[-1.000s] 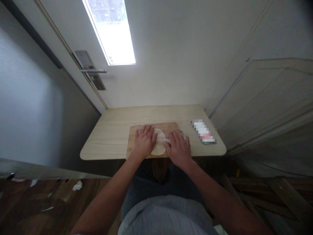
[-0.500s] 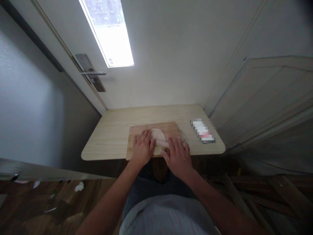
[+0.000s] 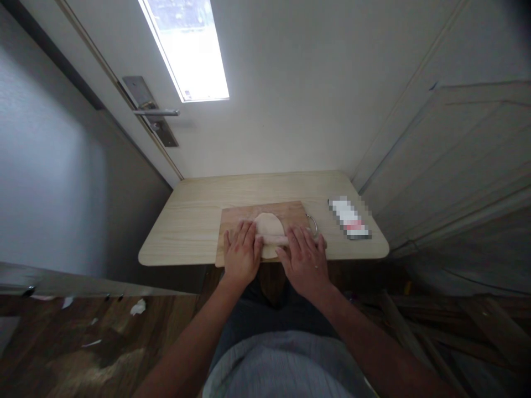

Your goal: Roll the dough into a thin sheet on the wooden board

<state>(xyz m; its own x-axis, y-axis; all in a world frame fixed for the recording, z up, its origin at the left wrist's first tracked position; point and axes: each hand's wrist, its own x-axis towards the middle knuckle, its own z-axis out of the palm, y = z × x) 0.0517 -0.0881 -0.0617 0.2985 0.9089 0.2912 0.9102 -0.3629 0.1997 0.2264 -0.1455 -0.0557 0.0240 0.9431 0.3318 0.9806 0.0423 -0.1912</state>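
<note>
A flat round of pale dough (image 3: 269,223) lies on a wooden cutting board (image 3: 291,209) with a metal ring at its right end. Across the dough runs a thin wooden rolling pin (image 3: 272,240), its right tip showing past my right hand. My left hand (image 3: 241,250) is laid over the pin's left part, with its fingers pointing forward and its thumb near the dough. On the right part, my right hand (image 3: 306,255) holds the pin the same way, fingers over it and thumb on the near side. The pin's left end is hidden under my left hand.
The board rests at the front edge of a light wood table (image 3: 182,225). A phone-like thing (image 3: 350,219), blurred out, lies to the right. Behind the table stands a white door with a metal handle (image 3: 157,113). Scraps of paper (image 3: 138,307) lie on the floor at left.
The rolling pin and both hands have shifted slightly towards me on the dough, so more of its far part shows. The camera view has also moved a little.
</note>
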